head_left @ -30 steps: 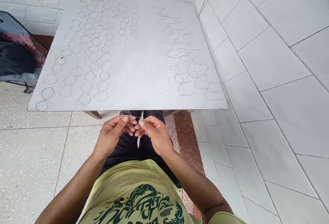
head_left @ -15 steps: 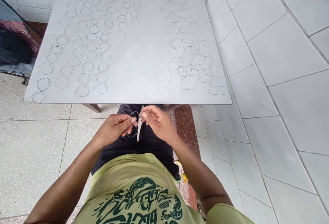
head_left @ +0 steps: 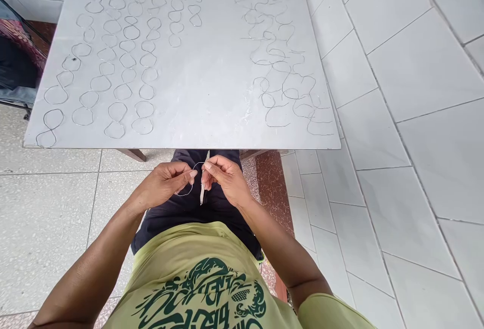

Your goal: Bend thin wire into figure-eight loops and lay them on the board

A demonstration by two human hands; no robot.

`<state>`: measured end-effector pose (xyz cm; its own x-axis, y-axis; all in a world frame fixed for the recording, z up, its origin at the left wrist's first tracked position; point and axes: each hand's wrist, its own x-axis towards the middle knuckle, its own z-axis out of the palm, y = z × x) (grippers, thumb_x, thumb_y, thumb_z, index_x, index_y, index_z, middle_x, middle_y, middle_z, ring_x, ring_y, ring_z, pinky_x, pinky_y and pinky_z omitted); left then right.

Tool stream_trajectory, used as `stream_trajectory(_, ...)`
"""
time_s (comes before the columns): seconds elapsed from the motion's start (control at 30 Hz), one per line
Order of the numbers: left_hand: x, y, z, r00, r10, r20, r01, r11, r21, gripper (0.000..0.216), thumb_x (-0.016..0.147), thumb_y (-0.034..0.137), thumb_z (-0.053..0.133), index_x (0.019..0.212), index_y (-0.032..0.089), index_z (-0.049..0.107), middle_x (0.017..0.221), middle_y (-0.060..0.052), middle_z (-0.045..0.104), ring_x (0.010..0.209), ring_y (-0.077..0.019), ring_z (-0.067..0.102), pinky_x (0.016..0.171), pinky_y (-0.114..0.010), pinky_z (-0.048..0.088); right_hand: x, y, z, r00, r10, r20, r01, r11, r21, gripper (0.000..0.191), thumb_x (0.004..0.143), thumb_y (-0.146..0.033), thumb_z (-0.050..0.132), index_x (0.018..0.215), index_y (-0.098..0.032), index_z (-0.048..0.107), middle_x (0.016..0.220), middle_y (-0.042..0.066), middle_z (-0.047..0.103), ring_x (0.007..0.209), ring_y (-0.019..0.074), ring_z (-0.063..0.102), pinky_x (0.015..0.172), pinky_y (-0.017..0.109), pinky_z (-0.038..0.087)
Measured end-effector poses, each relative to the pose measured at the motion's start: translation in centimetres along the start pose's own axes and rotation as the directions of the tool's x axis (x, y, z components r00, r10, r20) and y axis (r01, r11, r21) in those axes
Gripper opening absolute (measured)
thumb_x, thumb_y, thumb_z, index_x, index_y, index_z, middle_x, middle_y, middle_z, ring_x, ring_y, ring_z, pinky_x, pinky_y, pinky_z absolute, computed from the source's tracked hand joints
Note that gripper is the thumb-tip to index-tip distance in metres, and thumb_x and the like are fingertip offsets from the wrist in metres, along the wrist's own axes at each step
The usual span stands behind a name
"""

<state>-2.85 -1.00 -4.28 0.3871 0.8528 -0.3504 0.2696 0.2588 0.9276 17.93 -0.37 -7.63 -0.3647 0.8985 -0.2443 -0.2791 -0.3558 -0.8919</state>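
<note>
My left hand (head_left: 170, 183) is closed over my lap, thumb and forefinger pinching a thin bent wire (head_left: 186, 194). One curve of the wire hangs below those fingers; another arcs above them towards my right hand (head_left: 224, 179). The right thumb and fingertips are pressed together at the wire's other side, and its end there is hidden. A narrow pale strip (head_left: 202, 195) shows above and below the right fingers; whether they hold it or it lies behind them I cannot tell.
Ahead is a white table (head_left: 204, 112). Figure-eight wires (head_left: 115, 120) lie in columns on its left, and loosely curved wires (head_left: 278, 117) on its right. A tiled wall (head_left: 381, 132) runs along the right. Dark folded fabric (head_left: 17, 64) is at the far left.
The left hand has shifted slightly left with the wire. My right fingers have closed by the wire's upper curve. The view has tilted a little, so the table sits slightly higher.
</note>
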Motion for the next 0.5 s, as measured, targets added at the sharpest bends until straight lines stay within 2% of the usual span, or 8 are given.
stream_trajectory(0.27,0.1,-0.6,0.07,1.0,-0.012,-0.008,0.011,0.999,-0.033,0.032,0.094,0.045,0.07,0.078,0.017,0.066,0.054,0.006,0.046,0.051,-0.0084,0.041,0.05,-0.021,0.032,0.0,0.05,-0.91,0.998,0.019,0.064,-0.015,0.998,-0.058,0.028,0.094,-0.046,0.07,0.088,-0.019,0.067,0.058,-0.004,0.059,0.048,0.0087,0.046,0.048,0.022,0.035)
stream_trajectory(0.37,0.16,-0.58,0.02,1.0,-0.015,0.026,0.017,0.996,-0.093,0.036,0.096,0.05,0.065,0.081,0.017,0.068,0.057,0.004,0.052,0.051,-0.0093,0.047,0.05,-0.021,0.037,-0.15,0.03,-0.88,0.998,0.05,0.04,-0.048,0.998,-0.031,0.03,0.092,-0.048,0.072,0.088,-0.019,0.067,0.058,-0.004,0.059,0.047,0.0084,0.044,0.047,0.022,0.033)
stream_trajectory(0.43,0.12,-0.47,0.17,0.999,-0.003,0.036,0.009,0.987,-0.162,0.04,0.1,0.053,0.057,0.091,0.017,0.07,0.065,0.0,0.061,0.055,-0.0115,0.054,0.052,-0.023,0.043,-0.28,-0.01,-0.62,0.997,0.075,0.009,-0.075,0.997,0.021,0.03,0.091,-0.048,0.073,0.088,-0.018,0.067,0.058,-0.004,0.058,0.046,0.008,0.044,0.046,0.022,0.033)
stream_trajectory(0.5,-0.04,-0.4,0.48,0.999,0.047,0.004,-0.045,0.975,-0.216,0.04,0.103,0.052,0.051,0.11,0.018,0.071,0.079,-0.004,0.068,0.064,-0.0142,0.061,0.058,-0.026,0.051,-0.44,-0.15,-0.27,0.994,0.106,-0.013,-0.105,0.992,0.076,0.031,0.089,-0.047,0.076,0.088,-0.018,0.067,0.058,-0.005,0.057,0.045,0.0074,0.043,0.045,0.022,0.033)
